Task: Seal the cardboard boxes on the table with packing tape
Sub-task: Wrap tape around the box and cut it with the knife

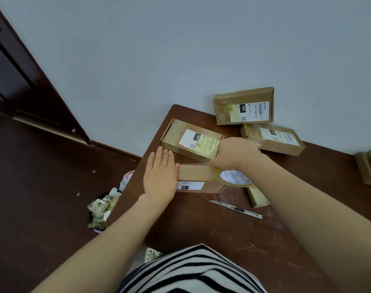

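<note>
Striped shirt hem [193, 269] nearest, then scratched brown table [201, 225] with a utility knife [236, 209] lying loose beside the work. Mid-table, my left hand [160, 176] lies flat and open, pressing the left end of the small cardboard box [196, 176], while my right hand [236, 152] is closed around the clear tape roll [235, 177] at the box's right end; the box looks light and stiff, likely to slide unless pinned from above, and the tape likely clingy. Beyond, three labelled boxes [192, 140] sit near the wall.
</note>
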The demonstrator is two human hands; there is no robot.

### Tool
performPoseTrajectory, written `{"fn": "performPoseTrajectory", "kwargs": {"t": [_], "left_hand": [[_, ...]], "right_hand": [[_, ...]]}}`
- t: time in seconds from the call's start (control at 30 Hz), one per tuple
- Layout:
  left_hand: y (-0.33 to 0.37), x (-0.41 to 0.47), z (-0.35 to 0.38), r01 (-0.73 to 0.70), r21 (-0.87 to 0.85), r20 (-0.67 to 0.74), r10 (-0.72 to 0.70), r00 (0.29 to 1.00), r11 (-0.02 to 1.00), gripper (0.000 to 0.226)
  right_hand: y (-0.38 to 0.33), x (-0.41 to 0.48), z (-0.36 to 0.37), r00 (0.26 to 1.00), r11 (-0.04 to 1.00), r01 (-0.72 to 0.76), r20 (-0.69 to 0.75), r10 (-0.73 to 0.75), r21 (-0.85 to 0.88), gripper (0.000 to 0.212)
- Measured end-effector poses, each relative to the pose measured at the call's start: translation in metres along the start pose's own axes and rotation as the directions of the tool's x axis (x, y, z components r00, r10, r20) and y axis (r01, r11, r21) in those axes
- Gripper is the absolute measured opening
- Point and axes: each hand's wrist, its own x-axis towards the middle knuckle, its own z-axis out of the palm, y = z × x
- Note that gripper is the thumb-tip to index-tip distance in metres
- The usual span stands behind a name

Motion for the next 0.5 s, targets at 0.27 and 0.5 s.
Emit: {"fn": "performPoseTrajectory", "kwargs": {"t": [0.27, 0.5], "left_hand": [[0.015, -0.005, 0.003, 0.031, -0.017, 0.066, -0.030, 0.997, 0.999, 0.066], [0.018, -0.001, 0.008, -0.089, 0.039, 0.077, 0.086, 0.993, 0.995, 0.059]], "right_hand": [[-0.004, 0.002, 0.000, 1.000, 0.999, 0.003, -0.005, -0.003, -0.045, 0.034], [-0.008, 0.002, 0.001, 1.000, 0.999, -0.003, -0.007, 0.002, -0.053, 0.025]]}}
